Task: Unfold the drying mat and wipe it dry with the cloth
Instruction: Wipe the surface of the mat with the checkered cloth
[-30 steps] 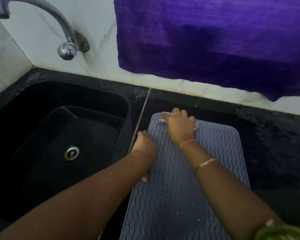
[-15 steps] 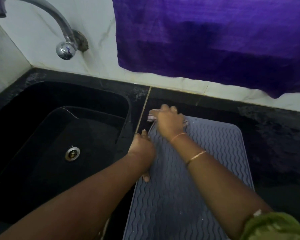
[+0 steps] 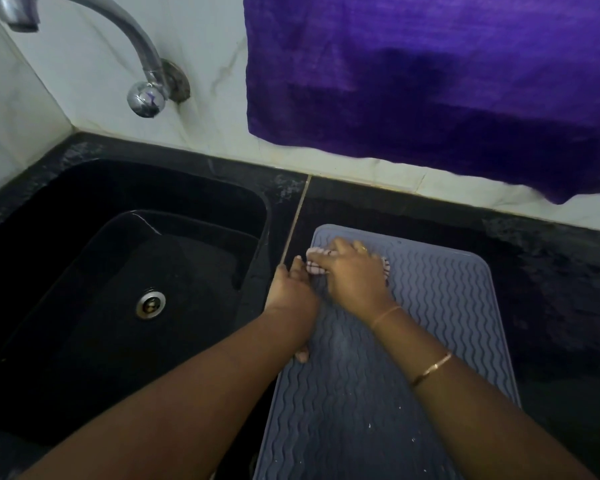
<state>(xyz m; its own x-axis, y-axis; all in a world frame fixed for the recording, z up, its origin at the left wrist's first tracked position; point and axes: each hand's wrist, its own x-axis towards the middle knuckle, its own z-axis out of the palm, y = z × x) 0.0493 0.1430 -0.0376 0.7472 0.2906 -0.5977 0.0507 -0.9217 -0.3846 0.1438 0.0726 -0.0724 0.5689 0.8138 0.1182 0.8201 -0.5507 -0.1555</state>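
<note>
On the black desk [image 3: 551, 271], her right hand [image 3: 355, 277] presses fingers closed on the checked white cloth [image 3: 314, 265] atop the grey wavy-ribbed silicone mat [image 3: 440, 306]; left hand [image 3: 291, 296] lies flat, fingers open.

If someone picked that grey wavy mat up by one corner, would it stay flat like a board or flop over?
Probably flop. The drying mat looks thin and lies flat against the counter, much like soft rubber. Its wavy ridges probably give some grip, so it may not slide easily, though the left hand pressing its edge hints that it can shift while the right hand rubs with the cloth.
</note>
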